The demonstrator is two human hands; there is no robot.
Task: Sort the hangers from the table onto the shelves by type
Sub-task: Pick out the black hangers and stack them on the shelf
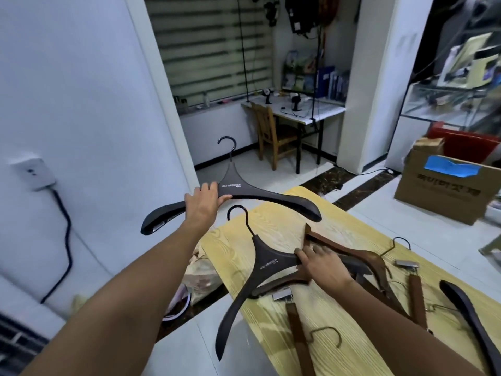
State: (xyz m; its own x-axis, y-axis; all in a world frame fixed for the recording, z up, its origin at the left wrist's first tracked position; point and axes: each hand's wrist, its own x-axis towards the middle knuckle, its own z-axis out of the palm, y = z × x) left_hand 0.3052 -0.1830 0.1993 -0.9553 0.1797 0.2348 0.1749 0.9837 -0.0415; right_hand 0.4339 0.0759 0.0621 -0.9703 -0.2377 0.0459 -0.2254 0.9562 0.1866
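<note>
Brown cardboard box (439, 191), on the floor to the right of the worktop (276, 223). Flaps up, contents hidden. Blue tape (450, 166) across its top edge. Dark print on its side, not readable.

Worktop: pale yellow board with printed wood grain and a rounded far corner.

Raised hanger (233, 177): matte black, with broad curved shoulders, rounded ends and a thin black hook pointing up. White lettering on the neck reads "XIZI·IMPRESSION"; the smaller marks beneath are too small to read. It is in the air beyond the worktop's far left corner.

Left grip (202, 202): bare hand, fingers curled over the raised hanger's left shoulder beside the neck, thumb under it.

Flat hanger (267, 263): same black type and lettering, lying on the worktop. Its hook points toward the far end and one arm juts past the near left edge.

Right grip (322, 264): bare hand, fingers spread and fairly straight. It presses down where the flat hanger's right arm meets the brown hangers (357, 253) and clasps nothing.

Brown hangers: dark-stained wood, heaped and overlapping the flat hanger.

Bars (298, 332): straight brown wood with wire hooks and bright metal clips (282, 295), lying on the near half of the worktop.

Third hanger (466, 316): black, on the worktop's right side, partly cut off by the frame.
</note>
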